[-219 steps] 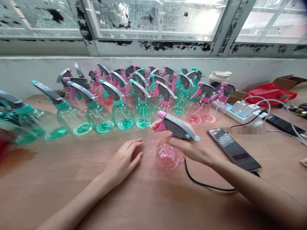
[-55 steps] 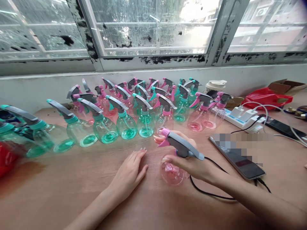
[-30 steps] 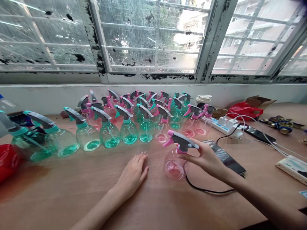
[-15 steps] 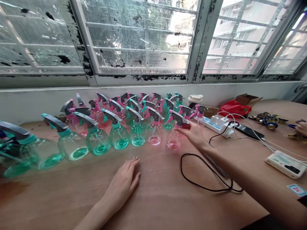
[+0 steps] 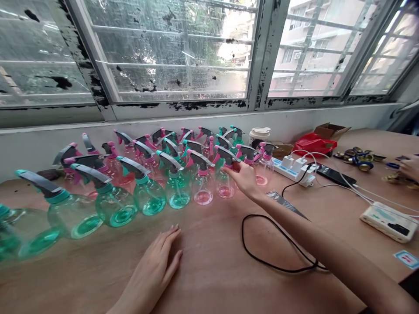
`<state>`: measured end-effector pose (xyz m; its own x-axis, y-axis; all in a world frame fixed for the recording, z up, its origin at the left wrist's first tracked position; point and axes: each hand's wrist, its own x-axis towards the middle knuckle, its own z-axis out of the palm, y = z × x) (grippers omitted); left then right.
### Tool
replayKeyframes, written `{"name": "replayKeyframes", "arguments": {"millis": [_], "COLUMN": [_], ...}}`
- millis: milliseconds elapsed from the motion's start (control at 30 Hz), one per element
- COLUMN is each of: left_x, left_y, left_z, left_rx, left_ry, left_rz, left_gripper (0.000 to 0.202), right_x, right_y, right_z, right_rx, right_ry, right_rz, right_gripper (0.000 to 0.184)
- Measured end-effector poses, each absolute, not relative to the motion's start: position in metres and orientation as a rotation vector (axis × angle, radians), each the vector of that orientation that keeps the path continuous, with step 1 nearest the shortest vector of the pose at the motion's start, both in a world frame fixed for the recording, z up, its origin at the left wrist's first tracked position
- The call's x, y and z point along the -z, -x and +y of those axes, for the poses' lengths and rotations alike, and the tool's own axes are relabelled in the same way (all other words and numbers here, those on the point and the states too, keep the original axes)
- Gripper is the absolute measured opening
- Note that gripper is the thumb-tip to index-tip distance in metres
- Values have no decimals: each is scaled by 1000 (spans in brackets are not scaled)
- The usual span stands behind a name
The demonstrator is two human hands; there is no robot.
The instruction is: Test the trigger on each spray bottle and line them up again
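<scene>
My right hand [image 5: 244,178] has its fingers closed around the neck of a pink-tinted spray bottle [image 5: 225,190] with a grey and pink trigger head. This bottle stands upright at the right of the front row, beside another pink spray bottle [image 5: 203,196]. My left hand [image 5: 159,259] rests on the wooden table, fingers stretched out and nothing in them. In front of it is a green spray bottle [image 5: 179,198], one of several green ones stretching left. More pink and green spray bottles stand behind, partly hidden.
Right of the bottles lie a white power strip [image 5: 291,171] with cables, a phone [image 5: 332,174] and a white device [image 5: 389,221]. A black cable [image 5: 262,264] loops on the table [image 5: 209,279]. A cup [image 5: 259,137] and red bag [image 5: 314,145] stand behind. Another person's hand [image 5: 410,168] is at far right.
My right hand has shifted the pink spray bottle slightly left and back, closer to its pink neighbour. The view has turned a little to the right. My left hand stays on the table.
</scene>
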<state>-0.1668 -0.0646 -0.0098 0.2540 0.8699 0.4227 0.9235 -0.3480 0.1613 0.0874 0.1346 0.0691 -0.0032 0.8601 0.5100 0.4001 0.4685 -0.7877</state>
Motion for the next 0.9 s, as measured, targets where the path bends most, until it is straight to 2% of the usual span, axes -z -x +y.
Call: {"name": "replayKeyframes", "arguments": {"millis": [167,267,433,667,900], "left_x": [6,6,25,37,33], "left_y": [168,168,181,192,189], "left_z": [-65,-64,-59,-56,-58], "left_rx": [637,634,610,590,633], "left_ry": [2364,2349,2332,2328,2311], "left_rz": [-1702,-1688,-1706,-1817,-1806], "left_gripper": [35,36,38,41,41], "right_x": [-70,-68,-63,-60,-56], "right_y": [-95,-106,-128,-124,-112], "right_z": [127,122,118,118,130], "right_rx": [-567,-616,-669,-504,-365], "right_ry": [1096,1103,1095,1172,1222], "right_rz": [-1621,-1596,-1615,-1749,-1839], "right_gripper": [41,50,54,60,47]}}
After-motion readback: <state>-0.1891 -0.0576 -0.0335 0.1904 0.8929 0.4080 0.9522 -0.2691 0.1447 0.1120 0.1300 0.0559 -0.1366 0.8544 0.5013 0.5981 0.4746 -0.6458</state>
